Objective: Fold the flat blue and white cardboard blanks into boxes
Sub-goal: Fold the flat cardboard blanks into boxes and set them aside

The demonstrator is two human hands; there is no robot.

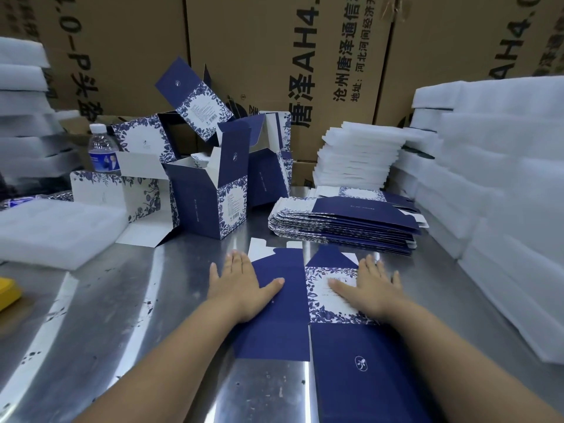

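**One blank pressed flat, stack left to fold**

My left hand (241, 285) and right hand (372, 290) press one flat blank (283, 319) onto the worktop (122, 315), each grip spread, fingers straight. No panel is raised yet. Just beyond lies a stack of flat blanks (345, 224), unfolded. Further left, several erected boxes (207, 206) stand with flaps open; I see nothing inside them. My judgement: plenty left.

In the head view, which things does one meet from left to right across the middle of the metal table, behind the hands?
white foam pad → upright folded box → stack of flat blanks → tall white foam stack
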